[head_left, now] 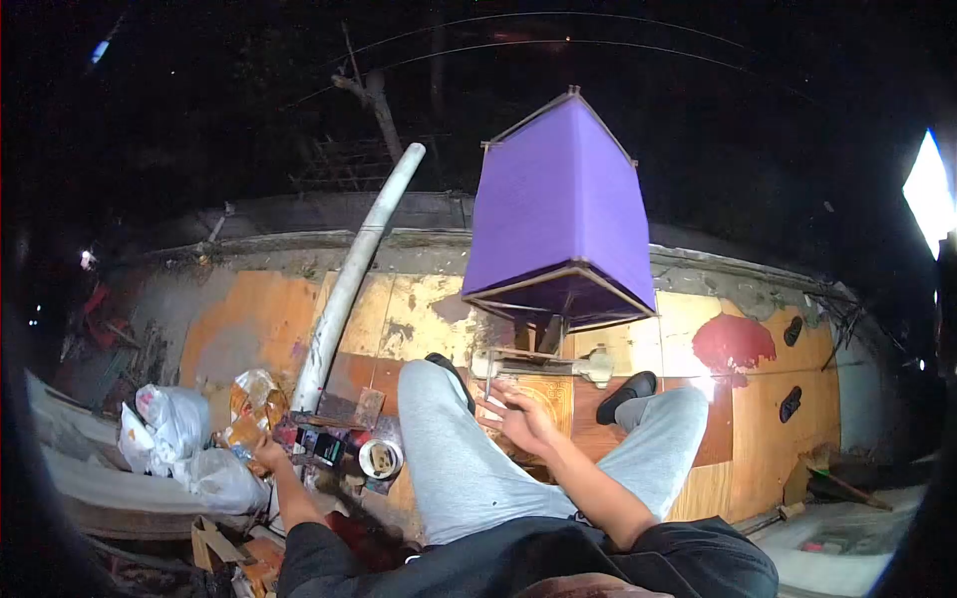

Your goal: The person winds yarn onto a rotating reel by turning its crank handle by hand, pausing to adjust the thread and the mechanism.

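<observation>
Purple cloth-covered, stick-framed box stands upright, underside shadowed; my right fingers spread loosely; I can't tell my left fingers' grip.

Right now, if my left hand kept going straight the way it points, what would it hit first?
Probably the crumpled orange and clear plastic bag, just ahead of your left hand; I can't tell whether they already touch.
</observation>
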Motion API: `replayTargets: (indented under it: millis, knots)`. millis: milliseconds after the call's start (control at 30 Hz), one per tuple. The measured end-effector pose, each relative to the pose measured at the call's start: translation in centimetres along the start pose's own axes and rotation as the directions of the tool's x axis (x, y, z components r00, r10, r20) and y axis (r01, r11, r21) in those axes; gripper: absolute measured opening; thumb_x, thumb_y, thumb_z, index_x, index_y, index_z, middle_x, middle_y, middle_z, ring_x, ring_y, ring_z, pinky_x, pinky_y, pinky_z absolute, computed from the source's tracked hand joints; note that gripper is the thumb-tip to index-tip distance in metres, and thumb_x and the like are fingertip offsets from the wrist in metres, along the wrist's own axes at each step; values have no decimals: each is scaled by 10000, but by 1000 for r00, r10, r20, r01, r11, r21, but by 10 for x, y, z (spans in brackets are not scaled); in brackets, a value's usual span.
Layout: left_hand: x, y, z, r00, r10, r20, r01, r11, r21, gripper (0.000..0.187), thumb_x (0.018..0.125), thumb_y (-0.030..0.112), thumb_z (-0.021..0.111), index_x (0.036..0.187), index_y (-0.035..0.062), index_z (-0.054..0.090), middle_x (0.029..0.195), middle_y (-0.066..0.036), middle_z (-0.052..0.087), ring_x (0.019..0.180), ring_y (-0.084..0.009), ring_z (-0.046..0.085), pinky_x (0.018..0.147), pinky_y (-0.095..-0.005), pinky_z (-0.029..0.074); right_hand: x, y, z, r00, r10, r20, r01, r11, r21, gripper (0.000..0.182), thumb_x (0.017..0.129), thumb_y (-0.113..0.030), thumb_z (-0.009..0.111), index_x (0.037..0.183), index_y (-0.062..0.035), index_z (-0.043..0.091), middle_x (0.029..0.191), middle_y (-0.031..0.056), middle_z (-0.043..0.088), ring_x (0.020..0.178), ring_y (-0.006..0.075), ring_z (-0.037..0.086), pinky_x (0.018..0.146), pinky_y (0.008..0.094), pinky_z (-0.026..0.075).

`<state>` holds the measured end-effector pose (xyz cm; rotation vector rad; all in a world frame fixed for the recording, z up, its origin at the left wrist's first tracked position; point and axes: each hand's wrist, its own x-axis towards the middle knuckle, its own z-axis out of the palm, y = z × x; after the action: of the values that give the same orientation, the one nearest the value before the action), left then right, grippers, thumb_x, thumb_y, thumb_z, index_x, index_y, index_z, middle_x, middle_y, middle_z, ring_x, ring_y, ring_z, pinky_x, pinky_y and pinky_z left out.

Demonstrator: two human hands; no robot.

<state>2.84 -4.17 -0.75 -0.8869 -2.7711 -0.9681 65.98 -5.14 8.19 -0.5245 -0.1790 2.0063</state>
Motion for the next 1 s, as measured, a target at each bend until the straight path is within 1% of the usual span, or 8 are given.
replayTargets:
  millis: [67, 167, 333, 500, 567, 700, 733, 1000]
  knots:
    - [4, -6, 9, 999, -31, -17, 26, 971, -236, 262, 821, 193, 691, 989, -8, 706, 940, -198, 697, 845, -287, 663, 790, -359, 480, -24, -27, 15, 995, 5, 101, -11, 998, 61, 523, 883, -217, 550, 1346, -14, 412, 1415, 151, 413, 1335, 348, 359, 1055, 527, 337]
    - [-4, 7, -1, 998, -67, 10, 67, 993, -97, 276, 818, 199, 700, 997, -11, 704, 930, -204, 698, 831, -292, 669, 779, -376, 487, -58, -71, 0, 993, -95, 75, 94, 996, 8, 313, 863, -141, 583, 1148, -15, 551, 1136, 151, 606, 1086, 294, 569, 970, 516, 419]
    - [-11, 20, -8, 997, -58, -41, 57, 998, -21, 306, 811, 275, 717, 986, 25, 714, 853, -190, 697, 707, -316, 651, 722, -384, 491, -97, -141, -45, 855, -437, -279, 282, 844, -457, 79, 834, -88, 596, 875, -23, 581, 709, 45, 582, 602, 136, 577, 604, 316, 551]
    - [-12, 17, -5, 995, -96, -35, 91, 987, -136, 317, 800, 267, 731, 977, 4, 711, 849, -187, 700, 712, -301, 654, 718, -376, 490, -65, -143, -133, 581, -566, -584, 117, 769, -629, 107, 786, -111, 599, 793, -5, 582, 670, 54, 545, 538, 139, 500, 475, 254, 418]
    - [-14, 21, -9, 999, -41, -18, 39, 996, -82, 296, 808, 225, 723, 982, -14, 706, 884, -196, 699, 736, -288, 661, 727, -364, 491, -45, -121, -134, 506, -608, -612, -152, 635, -757, 137, 753, -152, 619, 740, -16, 625, 643, 59, 557, 514, 148, 483, 438, 307, 373]
    - [-13, 23, -8, 997, -63, -46, 55, 986, -155, 272, 816, 185, 720, 983, -29, 703, 893, -195, 704, 753, -277, 664, 732, -356, 488, 45, -39, -292, 765, -303, -569, -343, 556, -757, 300, 820, -250, 637, 1056, -66, 637, 817, 76, 612, 682, 192, 570, 562, 346, 468]
    - [-12, 17, -5, 998, 1, -58, -11, 985, -171, 265, 811, 177, 727, 979, -27, 705, 889, -181, 708, 760, -267, 659, 723, -358, 483, 39, -28, -174, 703, -235, -671, -557, 404, -726, 363, 814, -297, 653, 1102, -75, 638, 942, 86, 625, 842, 195, 575, 669, 378, 477]
    - [-18, 19, -9, 997, 9, -79, -21, 987, -157, 235, 811, 236, 710, 912, 25, 734, 846, -183, 702, 740, -349, 650, 714, -423, 489, 25, -1, -2, 931, -112, -348, -236, 542, -806, 599, 866, -283, 616, 1349, 11, 420, 1262, 116, 564, 1147, 236, 533, 915, 374, 430]
